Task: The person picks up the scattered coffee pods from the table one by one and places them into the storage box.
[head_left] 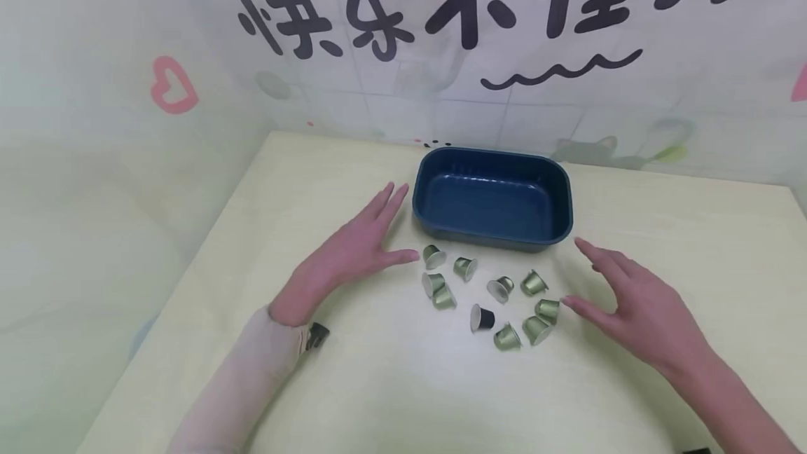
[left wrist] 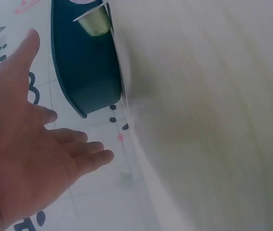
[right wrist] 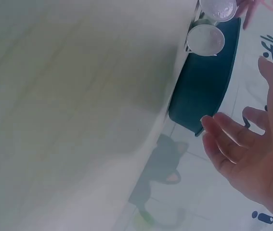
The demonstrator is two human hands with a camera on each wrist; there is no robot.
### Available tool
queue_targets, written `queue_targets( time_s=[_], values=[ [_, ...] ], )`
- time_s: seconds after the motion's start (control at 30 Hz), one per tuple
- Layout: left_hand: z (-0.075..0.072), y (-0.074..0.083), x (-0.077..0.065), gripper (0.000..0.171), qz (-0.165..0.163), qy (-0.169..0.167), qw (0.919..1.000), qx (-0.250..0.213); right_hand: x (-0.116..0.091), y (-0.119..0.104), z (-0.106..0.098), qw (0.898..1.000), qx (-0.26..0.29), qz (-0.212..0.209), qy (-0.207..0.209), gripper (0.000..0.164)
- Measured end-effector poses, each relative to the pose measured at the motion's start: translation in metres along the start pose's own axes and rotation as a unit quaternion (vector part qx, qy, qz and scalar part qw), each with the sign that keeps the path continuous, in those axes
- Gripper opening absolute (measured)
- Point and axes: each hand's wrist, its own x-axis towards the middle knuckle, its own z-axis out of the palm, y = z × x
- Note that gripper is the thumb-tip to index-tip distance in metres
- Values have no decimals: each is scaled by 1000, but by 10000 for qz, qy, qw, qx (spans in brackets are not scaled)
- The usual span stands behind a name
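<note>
Fingers [head_left: 394,206] loosely spread, pinching nothing: left hand [head_left: 353,247] left of blue tray [head_left: 485,207], right hand [head_left: 643,307] off its near-right corner. Likely pre-grasp; next calls for pinching a green capsule [head_left: 533,284] before it.

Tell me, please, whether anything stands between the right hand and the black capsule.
Yes: in the head view, two green capsules lie on the table between the right hand and the black capsule.
</note>
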Motion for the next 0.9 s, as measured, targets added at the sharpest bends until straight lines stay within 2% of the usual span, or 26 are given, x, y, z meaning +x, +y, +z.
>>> queue_targets(
  time_s=[0.27, 0.57, 0.8, 0.9],
  values=[
    [0, 4, 13, 103, 38, -152, 9997, -201, -1, -5, 8, 9997, 94, -91, -210, 73],
    [1, 7, 21, 100, 216, -112, 9992, -320, -1, -6, 9, 9990, 320, -144, -260, 61],
    [-1, 8, 28, 100, 177, -42, 9991, -382, -4, -8, 12, 9934, 760, 258, -814, 51],
    [-1, 8, 31, 97, 89, -58, 9991, -411, -4, -8, 15, 9926, 816, 265, -861, 49]
  ],
)
